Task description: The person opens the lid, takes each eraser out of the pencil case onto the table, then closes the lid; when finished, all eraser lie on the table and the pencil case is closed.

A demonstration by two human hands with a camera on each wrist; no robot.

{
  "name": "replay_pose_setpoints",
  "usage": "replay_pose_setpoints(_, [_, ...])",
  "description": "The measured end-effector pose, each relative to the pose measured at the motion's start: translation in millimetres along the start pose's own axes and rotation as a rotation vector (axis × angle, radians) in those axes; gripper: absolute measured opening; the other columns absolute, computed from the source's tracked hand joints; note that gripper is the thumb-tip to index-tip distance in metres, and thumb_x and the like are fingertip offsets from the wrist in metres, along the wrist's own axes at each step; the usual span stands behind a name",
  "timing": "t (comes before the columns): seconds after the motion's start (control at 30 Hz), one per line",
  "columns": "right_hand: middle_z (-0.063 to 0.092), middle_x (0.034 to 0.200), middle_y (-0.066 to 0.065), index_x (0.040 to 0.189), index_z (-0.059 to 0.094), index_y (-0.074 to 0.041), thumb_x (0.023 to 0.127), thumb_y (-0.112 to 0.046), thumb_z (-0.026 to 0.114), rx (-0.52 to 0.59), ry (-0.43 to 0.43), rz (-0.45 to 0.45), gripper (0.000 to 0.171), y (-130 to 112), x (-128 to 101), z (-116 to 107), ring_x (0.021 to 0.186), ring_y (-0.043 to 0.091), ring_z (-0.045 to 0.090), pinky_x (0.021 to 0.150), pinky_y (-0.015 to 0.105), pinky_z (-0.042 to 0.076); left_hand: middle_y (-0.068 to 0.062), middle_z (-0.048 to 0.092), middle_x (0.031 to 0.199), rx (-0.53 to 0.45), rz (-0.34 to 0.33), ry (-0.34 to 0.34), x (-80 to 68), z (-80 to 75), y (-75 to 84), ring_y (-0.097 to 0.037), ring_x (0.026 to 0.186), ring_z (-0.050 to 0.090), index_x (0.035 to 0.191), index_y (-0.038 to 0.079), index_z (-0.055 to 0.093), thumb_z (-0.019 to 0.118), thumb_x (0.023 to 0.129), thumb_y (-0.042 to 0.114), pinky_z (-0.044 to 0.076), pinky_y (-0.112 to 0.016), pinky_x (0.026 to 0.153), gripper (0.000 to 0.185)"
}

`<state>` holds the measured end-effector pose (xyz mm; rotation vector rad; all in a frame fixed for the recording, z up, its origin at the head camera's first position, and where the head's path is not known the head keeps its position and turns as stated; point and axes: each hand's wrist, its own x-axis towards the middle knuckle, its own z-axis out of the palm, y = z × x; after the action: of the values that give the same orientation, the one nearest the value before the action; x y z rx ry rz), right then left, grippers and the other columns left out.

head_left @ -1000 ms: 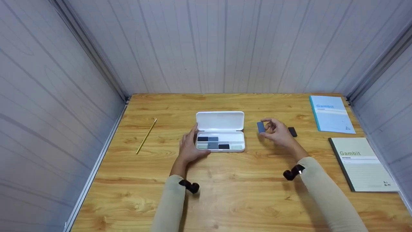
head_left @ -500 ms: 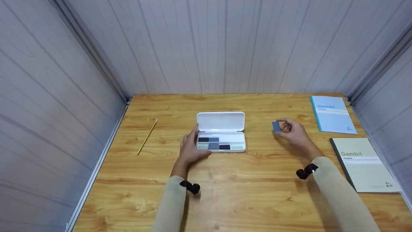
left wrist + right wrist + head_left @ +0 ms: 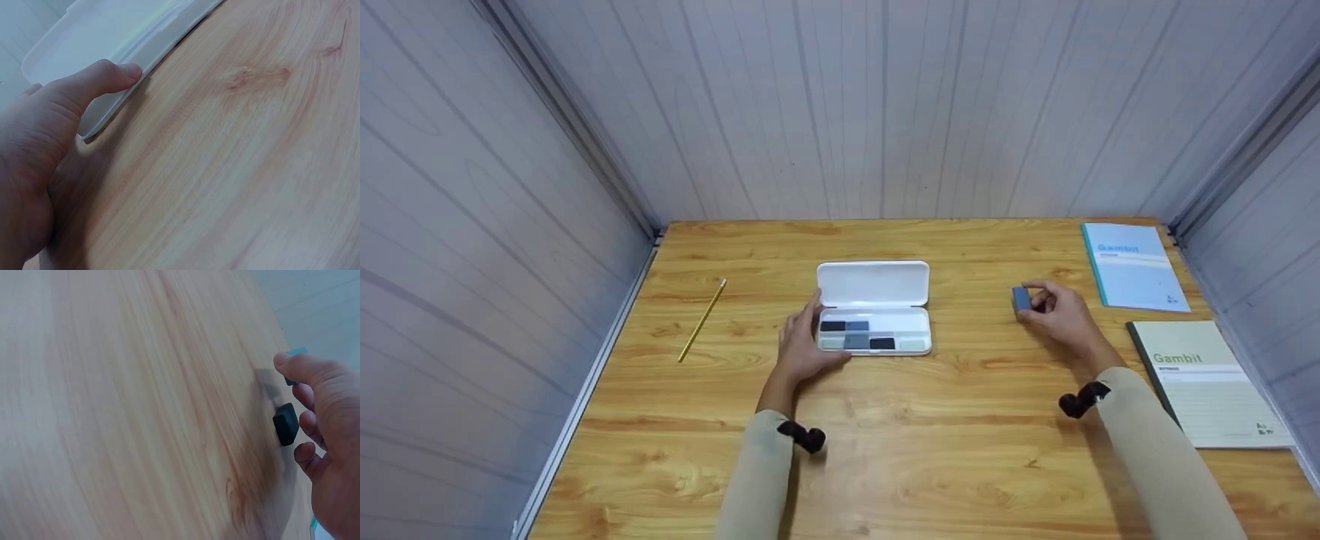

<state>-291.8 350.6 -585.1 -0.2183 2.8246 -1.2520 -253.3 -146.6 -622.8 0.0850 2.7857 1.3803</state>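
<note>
Since the earlier frames the right hand [image 3: 1056,315] is moving away to the right from the white case [image 3: 874,307], carrying a small blue block [image 3: 1021,298] toward the blue notebook [image 3: 1134,265]. Its fingers are curling around the block and pinching it between thumb and fingertips, above the wooden table [image 3: 885,450] and well apart from the case. In the right wrist view a small black block [image 3: 286,423] is lying on the table just beside the curled fingers [image 3: 308,423]; whether they are touching it cannot be told. The left hand [image 3: 801,345] is resting against the left end of the open case, fingers relaxed, with the thumb [image 3: 104,79] pressing on the rim. Inside the case, dark, blue and pale blocks are sitting in one row. The blue block is looking light, stiff and smooth, so probably it is best taken by its two long flat sides, because a corner pinch could slip. A yellow pencil [image 3: 701,319] is lying far left, and a green notebook [image 3: 1207,382] at right.
</note>
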Motion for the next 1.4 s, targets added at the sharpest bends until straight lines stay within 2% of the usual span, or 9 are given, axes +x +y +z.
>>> replay_pose_setpoints(0.2, [0.071, 0.119, 0.025, 0.153, 0.064, 0.001, 0.103, -0.013, 0.082, -0.025, 0.012, 0.008, 0.055, 7.6, 0.5, 2.6, 0.091, 0.016, 0.054, 0.078, 0.019, 0.044, -0.008, 0.060, 0.168, -0.007, 0.013, 0.014, -1.3, 0.0, 0.7, -0.036, 0.151, 0.046, 0.180, 0.028, 0.029, 0.104, 0.069, 0.039, 0.030, -0.060, 0.131, 0.135])
replay_pose_setpoints(0.57, [0.070, 0.121, 0.025, 0.151, 0.066, 0.003, 0.103, -0.014, 0.082, -0.038, -0.004, -0.008, 0.054, 9.8, -0.2, 6.1, 0.089, 0.011, 0.053, 0.077, 0.020, 0.044, -0.007, 0.059, 0.170, -0.009, 0.016, 0.009, -0.9, 0.1, -1.9, -0.036, 0.154, 0.045, 0.181, 0.029, 0.027, 0.104, 0.070, 0.040, 0.027, -0.061, 0.132, 0.135])
replay_pose_setpoints(0.87, [0.066, 0.126, 0.025, 0.152, 0.066, 0.004, 0.105, -0.021, 0.081, -0.067, -0.042, 0.014, 0.055, 7.7, -0.6, 7.8, 0.105, 0.026, 0.056, 0.085, 0.020, 0.043, -0.006, 0.056, 0.172, 0.001, 0.020, 0.005, 0.5, 0.1, -3.1, -0.037, 0.154, 0.045, 0.181, 0.029, 0.027, 0.103, 0.069, 0.041, 0.027, -0.061, 0.131, 0.136])
replay_pose_setpoints(1.07, [0.065, 0.126, 0.027, 0.151, 0.066, 0.005, 0.105, -0.022, 0.082, -0.073, -0.044, 0.007, 0.055, 6.4, -1.1, 6.3, 0.107, 0.031, 0.058, 0.086, 0.023, 0.043, -0.006, 0.056, 0.173, -0.005, 0.017, 0.006, 0.0, 0.2, -2.4, -0.037, 0.154, 0.044, 0.180, 0.029, 0.028, 0.103, 0.070, 0.041, 0.027, -0.060, 0.130, 0.135])
replay_pose_setpoints(1.23, [0.067, 0.125, 0.026, 0.151, 0.067, 0.003, 0.104, -0.020, 0.082, -0.075, -0.035, -0.004, 0.054, 7.2, -1.2, 7.7, 0.107, 0.029, 0.058, 0.087, 0.023, 0.043, -0.006, 0.057, 0.172, 0.002, 0.021, 0.006, -0.4, 0.1, -2.1, -0.037, 0.154, 0.044, 0.181, 0.028, 0.027, 0.103, 0.070, 0.041, 0.027, -0.060, 0.131, 0.135])
replay_pose_setpoints(1.4, [0.067, 0.125, 0.026, 0.152, 0.066, 0.004, 0.104, -0.019, 0.082, -0.068, -0.029, -0.013, 0.055, 7.2, -2.1, 6.9, 0.101, 0.022, 0.055, 0.084, 0.021, 0.043, -0.006, 0.060, 0.168, 0.009, 0.026, 0.008, -0.7, 0.1, -2.5, -0.036, 0.153, 0.045, 0.181, 0.027, 0.026, 0.103, 0.070, 0.041, 0.027, -0.060, 0.131, 0.136])
